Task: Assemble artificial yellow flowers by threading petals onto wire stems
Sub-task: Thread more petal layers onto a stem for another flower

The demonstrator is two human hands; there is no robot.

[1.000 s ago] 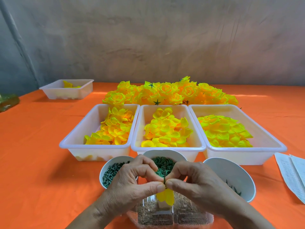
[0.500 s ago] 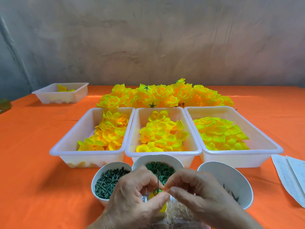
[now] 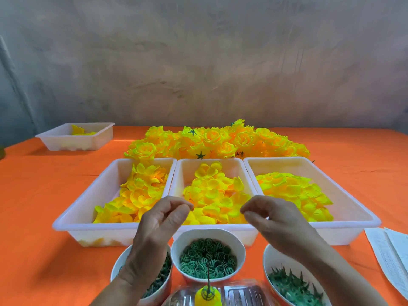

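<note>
A thin wire stem [image 3: 208, 277] stands upright at the bottom centre, with a yellow petal bud and green ring [image 3: 207, 295] on its base, set on a clear plastic box [image 3: 238, 294]. My left hand [image 3: 161, 224] and my right hand [image 3: 276, 219] hover apart above it, over the near rim of the middle tray [image 3: 212, 160]. Both have loosely curled fingers and hold nothing. Three white trays hold loose yellow petals: the left tray [image 3: 88, 208], the middle one, and the right tray [image 3: 353, 206].
Three white bowls sit in front: one with dark green pieces [image 3: 118, 268], one with green rings [image 3: 220, 232], one with green star calyxes [image 3: 268, 259]. Finished yellow flowers [image 3: 216, 140] are piled behind the trays. A small tray [image 3: 75, 140] stands back left, papers [image 3: 393, 257] lie right.
Both hands let go of the petal and stem they were pinching together, then rose and moved apart. The stem now stands alone on the clear box.
</note>
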